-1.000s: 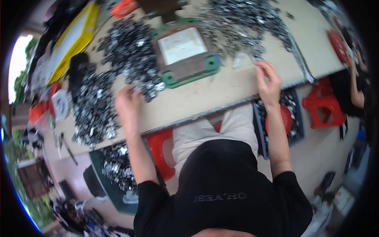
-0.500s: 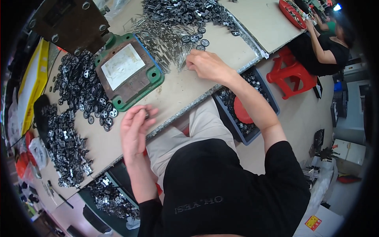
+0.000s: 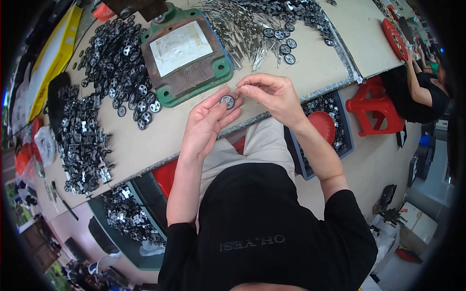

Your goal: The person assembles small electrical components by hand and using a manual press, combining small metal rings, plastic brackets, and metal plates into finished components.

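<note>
Between the thumb and fingers of my left hand (image 3: 203, 123) is a small black toy wheel (image 3: 227, 102) with silver spokes, its face turned up. My right hand (image 3: 276, 99) pinches a thin metal pin, mostly hidden by the fingertips, close beside the wheel. Both hands are above the table's front edge. Beyond them lies a heap of thin metal pins (image 3: 240, 41), with several loose wheels (image 3: 290, 58) to its right. A larger pile of wheels (image 3: 116, 72) spreads at the left.
A green press base (image 3: 170, 99) with a white plate (image 3: 180, 47) stands just beyond my hands. Small black and silver parts (image 3: 82, 140) are piled at the left. Below the table edge are a grey bin (image 3: 347, 140) and a red stool (image 3: 376, 109). Another person (image 3: 427, 92) sits at the right.
My right hand has come from the pin heap toward my left hand. My left hand has moved right and up, and the wheel in it now shows. The view has shifted.
</note>
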`<state>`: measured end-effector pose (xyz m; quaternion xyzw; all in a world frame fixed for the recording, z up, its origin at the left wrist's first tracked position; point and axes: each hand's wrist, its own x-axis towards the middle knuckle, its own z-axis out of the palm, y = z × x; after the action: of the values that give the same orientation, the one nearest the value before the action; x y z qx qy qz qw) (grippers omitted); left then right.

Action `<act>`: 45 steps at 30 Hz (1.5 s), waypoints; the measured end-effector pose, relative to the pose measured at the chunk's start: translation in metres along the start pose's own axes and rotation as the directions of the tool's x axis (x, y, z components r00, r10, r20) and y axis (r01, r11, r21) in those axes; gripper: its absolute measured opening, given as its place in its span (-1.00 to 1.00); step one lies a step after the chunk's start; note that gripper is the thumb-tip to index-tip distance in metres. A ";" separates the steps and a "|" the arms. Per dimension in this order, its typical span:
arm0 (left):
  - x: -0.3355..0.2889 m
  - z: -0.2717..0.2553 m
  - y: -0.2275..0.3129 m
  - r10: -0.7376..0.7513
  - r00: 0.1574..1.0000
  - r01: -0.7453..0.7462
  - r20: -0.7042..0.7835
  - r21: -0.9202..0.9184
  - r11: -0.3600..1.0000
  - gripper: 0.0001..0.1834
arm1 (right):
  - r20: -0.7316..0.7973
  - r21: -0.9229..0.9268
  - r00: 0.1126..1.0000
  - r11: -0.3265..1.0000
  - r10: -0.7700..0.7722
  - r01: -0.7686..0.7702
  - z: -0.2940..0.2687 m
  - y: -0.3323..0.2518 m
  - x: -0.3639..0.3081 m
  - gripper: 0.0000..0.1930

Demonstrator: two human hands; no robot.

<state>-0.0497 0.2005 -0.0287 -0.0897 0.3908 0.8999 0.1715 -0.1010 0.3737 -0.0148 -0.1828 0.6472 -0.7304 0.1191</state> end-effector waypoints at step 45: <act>0.004 -0.007 -0.001 -0.036 0.988 0.050 0.150 -0.087 0.995 -0.52 | -0.255 -0.556 0.966 0.823 -0.040 -0.113 -0.097 -0.015 0.039 -0.73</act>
<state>-0.0524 0.1972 -0.0349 -0.0386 0.3340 0.9169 0.2152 -0.1762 0.4468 -0.0048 -0.1017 0.8478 -0.5204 -0.0109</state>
